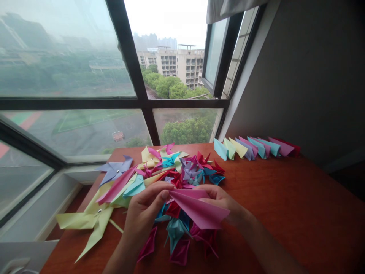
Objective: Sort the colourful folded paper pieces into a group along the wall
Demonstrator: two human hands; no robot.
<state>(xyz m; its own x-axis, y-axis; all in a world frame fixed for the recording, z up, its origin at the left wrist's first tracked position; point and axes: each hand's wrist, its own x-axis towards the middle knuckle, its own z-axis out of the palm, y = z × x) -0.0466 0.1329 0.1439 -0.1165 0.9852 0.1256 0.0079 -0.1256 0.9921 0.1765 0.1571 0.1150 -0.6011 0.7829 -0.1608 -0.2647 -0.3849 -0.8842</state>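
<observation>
A pink folded paper plane [201, 211] is held up over the table, its narrow tip pointing left. My left hand [148, 201] pinches the tip between thumb and fingers. At the plane's right side, my right hand [224, 201] grips its upper edge, with some fingers hidden behind the paper. Below and behind the hands lies a pile of folded paper pieces in red, teal, purple and pink, among them a teal piece [176, 230] and a magenta piece [180, 252].
A yellow pinwheel [98, 215] and a purple pinwheel [116, 171] lie on the left of the brown table [285, 213]. Several folded paper planes [251, 148] stand in a row at the back right. Behind the table is a window [182, 103] with one pane swung out.
</observation>
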